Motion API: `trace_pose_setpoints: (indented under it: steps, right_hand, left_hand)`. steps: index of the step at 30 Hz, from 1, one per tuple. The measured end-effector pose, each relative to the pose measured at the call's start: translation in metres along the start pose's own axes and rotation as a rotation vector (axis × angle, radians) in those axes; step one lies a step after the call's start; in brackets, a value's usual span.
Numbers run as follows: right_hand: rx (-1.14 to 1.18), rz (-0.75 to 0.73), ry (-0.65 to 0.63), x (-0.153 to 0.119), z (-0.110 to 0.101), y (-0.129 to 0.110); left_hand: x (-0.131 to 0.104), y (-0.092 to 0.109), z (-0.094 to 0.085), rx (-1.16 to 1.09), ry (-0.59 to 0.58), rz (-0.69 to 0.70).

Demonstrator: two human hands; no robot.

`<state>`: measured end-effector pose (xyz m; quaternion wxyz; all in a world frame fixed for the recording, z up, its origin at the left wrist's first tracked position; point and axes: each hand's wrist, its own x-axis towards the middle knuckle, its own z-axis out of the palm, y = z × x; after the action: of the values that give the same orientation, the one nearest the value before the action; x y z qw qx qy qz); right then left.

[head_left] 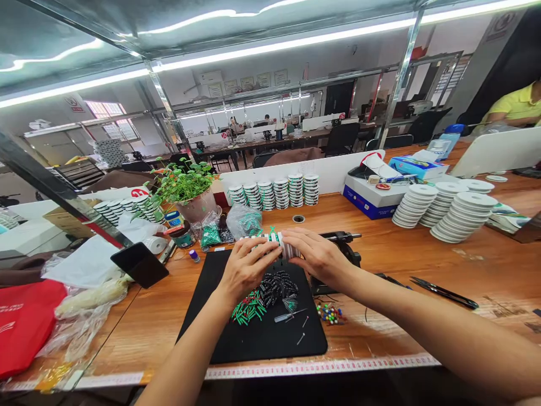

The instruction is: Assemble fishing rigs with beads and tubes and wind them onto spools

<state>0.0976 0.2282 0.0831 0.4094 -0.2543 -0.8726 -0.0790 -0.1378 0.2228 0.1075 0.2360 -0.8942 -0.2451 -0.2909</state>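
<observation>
A short row of white spools (275,238) with green thread on them lies on its side between my two hands. From the left end my left hand (248,260) is closed round it, and my right hand (316,251) grips its right end. Below them is a black mat (224,341). On the mat sit a pile of small black pieces (279,287), a heap of green sticks (248,310) and a thin tool with a clear handle (284,318). Just behind my right hand stands a black metal device (341,239), partly hidden.
Stacked spools (281,192) line the back panel; more white spools (459,217) stand at right. A potted plant (190,186) and a phone (139,264) are at left. Colourful beads (329,313) and black tweezers (443,292) lie right. Another person's yellow sleeve (513,102) shows far right.
</observation>
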Motion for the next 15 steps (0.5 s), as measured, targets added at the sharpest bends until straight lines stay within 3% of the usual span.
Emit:
trace_pose_setpoints:
  steps: [5,10,12,15]
  right_hand:
    - [0.160,0.114,-0.144,0.010,-0.010,0.015]
    - [0.347,0.324,-0.432,0.032,-0.023,0.037]
    - [0.328,0.321,-0.363,0.033,-0.029,0.037]
    - [0.204,0.293,-0.094,0.013,-0.040,0.023]
  left_hand:
    - [0.005,-0.006,0.006,-0.114,-0.042,0.007]
    - [0.026,-0.027,0.008,-0.412,-0.153,-0.228]
    - [0.034,-0.036,0.009,-0.575,-0.265,-0.373]
    - [0.042,-0.047,0.010,-0.743,-0.406,-0.524]
